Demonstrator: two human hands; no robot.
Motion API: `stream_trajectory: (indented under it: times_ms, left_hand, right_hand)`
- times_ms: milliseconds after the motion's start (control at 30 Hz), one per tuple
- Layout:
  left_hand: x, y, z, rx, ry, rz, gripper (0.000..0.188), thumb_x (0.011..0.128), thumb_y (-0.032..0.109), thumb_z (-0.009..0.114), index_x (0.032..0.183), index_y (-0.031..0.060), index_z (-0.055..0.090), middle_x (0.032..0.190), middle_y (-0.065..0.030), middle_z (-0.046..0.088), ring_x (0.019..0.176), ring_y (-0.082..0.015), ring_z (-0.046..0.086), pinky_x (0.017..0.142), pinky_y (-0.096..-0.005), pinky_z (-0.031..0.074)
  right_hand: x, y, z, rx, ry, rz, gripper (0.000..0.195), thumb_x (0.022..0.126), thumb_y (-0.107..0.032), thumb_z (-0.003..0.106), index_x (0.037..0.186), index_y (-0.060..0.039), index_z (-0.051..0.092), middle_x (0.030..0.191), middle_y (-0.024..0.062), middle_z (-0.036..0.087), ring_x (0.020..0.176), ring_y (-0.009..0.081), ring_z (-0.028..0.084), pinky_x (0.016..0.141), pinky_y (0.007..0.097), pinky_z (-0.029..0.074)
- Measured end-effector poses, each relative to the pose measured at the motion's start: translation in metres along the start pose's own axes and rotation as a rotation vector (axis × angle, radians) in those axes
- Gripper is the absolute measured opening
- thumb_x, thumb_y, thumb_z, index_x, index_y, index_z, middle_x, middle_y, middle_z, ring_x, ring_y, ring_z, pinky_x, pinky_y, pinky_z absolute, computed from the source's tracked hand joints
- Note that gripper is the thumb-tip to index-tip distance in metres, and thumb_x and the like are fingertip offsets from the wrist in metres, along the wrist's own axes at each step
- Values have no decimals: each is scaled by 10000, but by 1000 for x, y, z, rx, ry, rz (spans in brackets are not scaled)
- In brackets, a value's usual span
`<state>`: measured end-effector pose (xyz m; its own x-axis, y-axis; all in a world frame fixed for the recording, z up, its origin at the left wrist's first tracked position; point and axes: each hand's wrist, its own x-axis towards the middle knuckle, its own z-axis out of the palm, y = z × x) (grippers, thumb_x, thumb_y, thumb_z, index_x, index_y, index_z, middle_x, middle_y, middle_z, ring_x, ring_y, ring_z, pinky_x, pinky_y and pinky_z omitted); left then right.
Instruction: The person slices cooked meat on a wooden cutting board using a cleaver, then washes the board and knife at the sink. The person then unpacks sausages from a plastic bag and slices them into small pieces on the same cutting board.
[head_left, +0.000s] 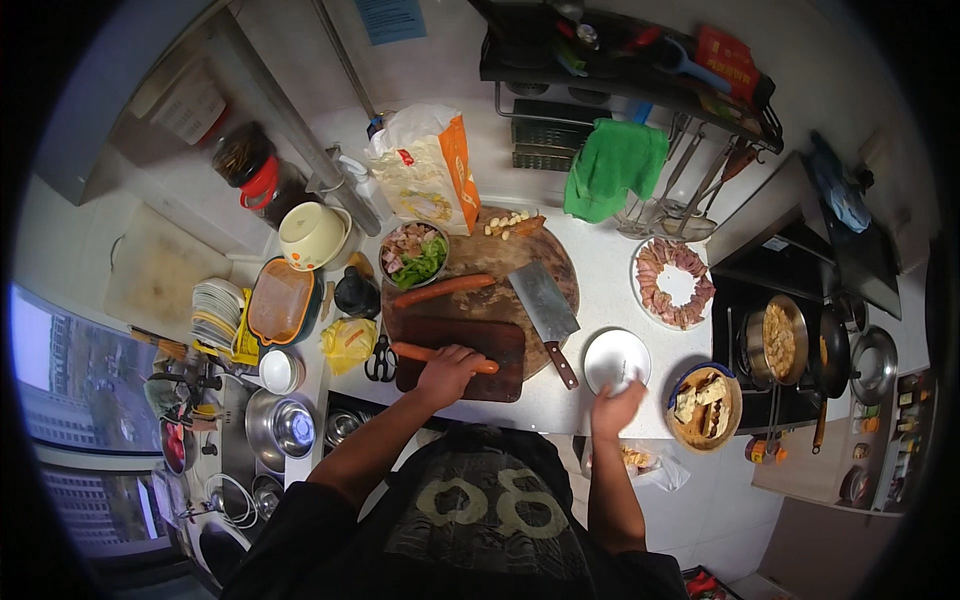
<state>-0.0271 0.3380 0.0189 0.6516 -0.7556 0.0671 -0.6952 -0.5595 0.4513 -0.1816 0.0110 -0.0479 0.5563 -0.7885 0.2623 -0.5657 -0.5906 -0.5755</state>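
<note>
My left hand (448, 375) grips a reddish sausage (411, 351) lying across a dark wooden cutting board (504, 341). This board rests partly on a larger round wooden chopping board (517, 244). A second sausage (444, 290) lies on the round board, with a cleaver (544, 301) to its right, handle towards me. At the right, my right hand (616, 411), blurred, has its fingers at the near rim of a small white plate (611, 352) and seems to hold it. A metal bowl (448, 264) of diced meat and chopped green pepper stands at the round board's far left.
Peeled garlic cloves (508, 223) lie on the round board. Kitchen scissors (382, 360) are left of the dark board. To the right are a plate of sliced meat (649, 311), a bowl of food chunks (726, 435) and a stove with a filled pan (784, 341).
</note>
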Motion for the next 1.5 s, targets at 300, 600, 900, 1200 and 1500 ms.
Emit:
stream_trajectory:
  times_ms: [300, 600, 900, 1200, 1500]
  left_hand:
    - [10, -6, 9, 7, 135, 68, 405, 858, 71, 686, 1258, 109, 636, 1216, -68, 614, 1166, -322, 568, 979, -471, 480]
    - [8, 9, 11, -44, 285, 91, 238, 873, 166, 730, 1105, 126, 694, 1129, -53, 611, 1088, -295, 572, 935, -450, 446]
    - [8, 9, 27, -133, 351, 82, 162, 910, 159, 682, 1067, 125, 701, 1102, -70, 609, 1074, -310, 570, 940, -451, 439]
    - [9, 10, 29, -90, 316, 79, 129, 917, 169, 668, 1027, 110, 698, 1092, -68, 626, 1083, -304, 577, 931, -453, 438]
    - [10, 6, 35, -111, 303, 85, 134, 905, 145, 669, 1021, 84, 696, 1106, -89, 632, 1066, -331, 582, 925, -474, 434]
  right_hand:
    - [13, -96, 21, -215, -773, -330, 766, 892, -148, 652, 1586, -113, 330, 1232, 247, 612, 1036, 430, 665, 865, 512, 541]
    - [-39, -143, -87, 431, -767, 10, 215, 1010, -174, 613, 1133, 3, 616, 718, 212, 684, 683, 411, 704, 617, 435, 533]
    - [-48, -174, -107, -259, -853, -504, 199, 931, -110, 552, 1087, -4, 615, 821, 204, 714, 712, 405, 727, 641, 508, 590]
    - [-38, -168, -113, -381, -962, -618, 288, 916, -102, 548, 1175, 13, 603, 887, 185, 729, 711, 353, 748, 626, 453, 599]
    - [-34, -163, -101, -306, -916, -667, 189, 911, -101, 540, 1065, -25, 618, 815, 170, 733, 681, 344, 749, 608, 439, 599]
